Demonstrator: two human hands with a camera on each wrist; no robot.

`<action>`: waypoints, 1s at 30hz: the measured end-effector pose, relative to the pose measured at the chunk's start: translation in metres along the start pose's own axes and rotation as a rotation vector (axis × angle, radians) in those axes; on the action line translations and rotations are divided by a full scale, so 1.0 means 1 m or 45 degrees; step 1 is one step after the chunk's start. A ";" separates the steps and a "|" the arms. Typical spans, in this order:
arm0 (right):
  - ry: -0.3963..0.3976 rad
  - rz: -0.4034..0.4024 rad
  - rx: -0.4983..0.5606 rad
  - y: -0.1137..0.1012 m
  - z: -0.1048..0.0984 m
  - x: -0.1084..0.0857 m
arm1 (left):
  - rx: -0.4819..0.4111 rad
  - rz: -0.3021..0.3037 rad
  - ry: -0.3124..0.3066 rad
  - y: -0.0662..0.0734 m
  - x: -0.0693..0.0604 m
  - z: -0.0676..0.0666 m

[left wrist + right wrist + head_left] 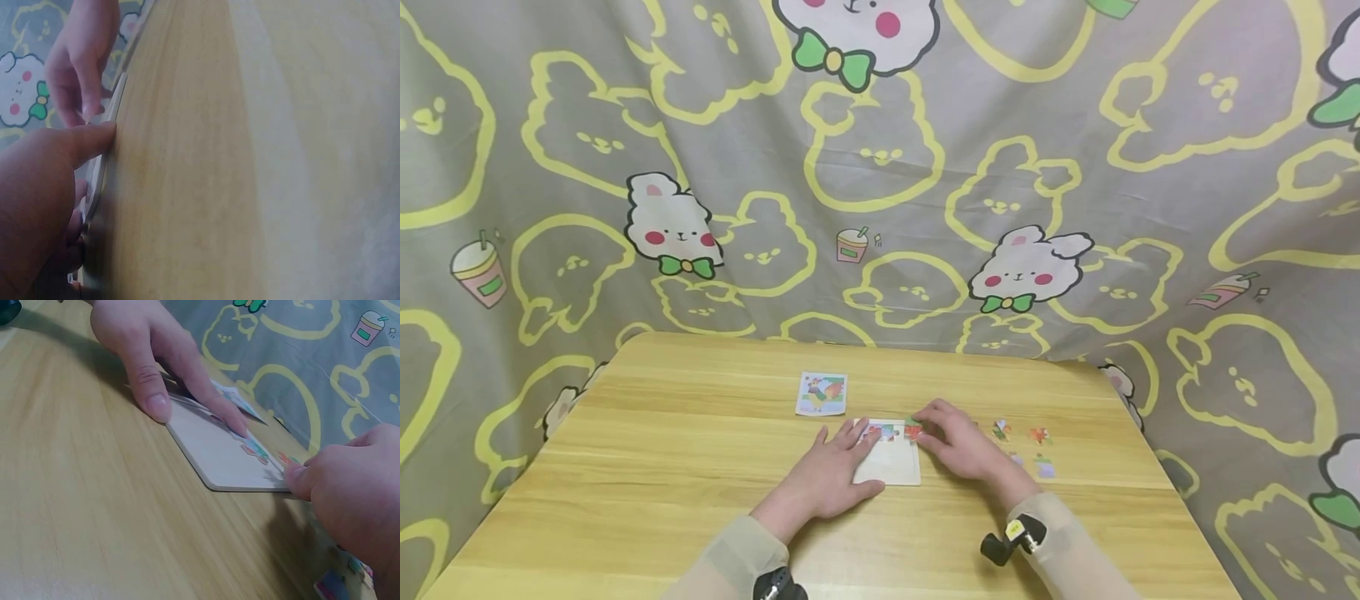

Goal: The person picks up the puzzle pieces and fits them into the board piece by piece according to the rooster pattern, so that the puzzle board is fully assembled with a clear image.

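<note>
A white square puzzle board [889,463] lies on the table, with joined puzzle pieces [886,432] along its far edge. My left hand [827,477] rests on the board's left side, fingers spread and fairly straight; in the right wrist view its thumb [157,407] touches the near edge. At the far right corner my right hand [958,443] pinches a red and green puzzle piece [913,431] between thumb and fingers. That piece sits over the board, a small gap from the joined ones. Fingers partly cover both pictures.
A picture card [822,394] showing a colourful hen lies beyond the board to the left. Several loose puzzle pieces [1040,435] are spread to the right of my right hand. A patterned curtain [895,200] hangs behind the wooden table [700,433].
</note>
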State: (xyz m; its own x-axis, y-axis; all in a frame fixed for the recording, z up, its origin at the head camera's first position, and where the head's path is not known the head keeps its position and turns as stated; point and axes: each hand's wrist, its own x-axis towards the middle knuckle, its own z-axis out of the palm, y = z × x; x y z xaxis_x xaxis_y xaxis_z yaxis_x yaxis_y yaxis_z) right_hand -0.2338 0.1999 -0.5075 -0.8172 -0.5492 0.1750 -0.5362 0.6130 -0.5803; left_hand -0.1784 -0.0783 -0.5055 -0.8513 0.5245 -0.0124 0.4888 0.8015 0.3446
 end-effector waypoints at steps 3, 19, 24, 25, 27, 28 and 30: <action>-0.015 -0.006 -0.055 -0.002 0.001 0.002 | 0.002 0.003 0.004 -0.001 0.000 0.000; -0.095 -0.072 -0.229 -0.010 0.003 0.009 | -0.004 -0.001 0.003 0.002 -0.001 0.000; -0.113 -0.093 -0.267 -0.012 0.004 0.011 | 0.033 0.007 0.009 0.002 0.000 0.000; -0.115 -0.093 -0.274 -0.013 0.004 0.011 | 0.051 0.003 0.006 0.003 0.001 -0.001; -0.120 -0.093 -0.284 -0.013 0.004 0.012 | 0.091 -0.009 -0.004 0.005 0.001 -0.003; -0.122 -0.091 -0.285 -0.013 0.005 0.012 | 0.110 -0.017 -0.009 0.006 0.002 -0.004; -0.125 -0.088 -0.281 -0.012 0.005 0.013 | 0.157 -0.035 -0.023 0.009 0.003 -0.007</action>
State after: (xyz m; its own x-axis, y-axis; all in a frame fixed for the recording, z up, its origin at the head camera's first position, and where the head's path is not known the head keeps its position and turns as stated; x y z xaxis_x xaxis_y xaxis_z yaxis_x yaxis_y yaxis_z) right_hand -0.2367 0.1821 -0.5023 -0.7583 -0.6400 0.1240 -0.6321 0.6754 -0.3797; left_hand -0.1775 -0.0716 -0.4960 -0.8618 0.5058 -0.0378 0.4857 0.8445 0.2258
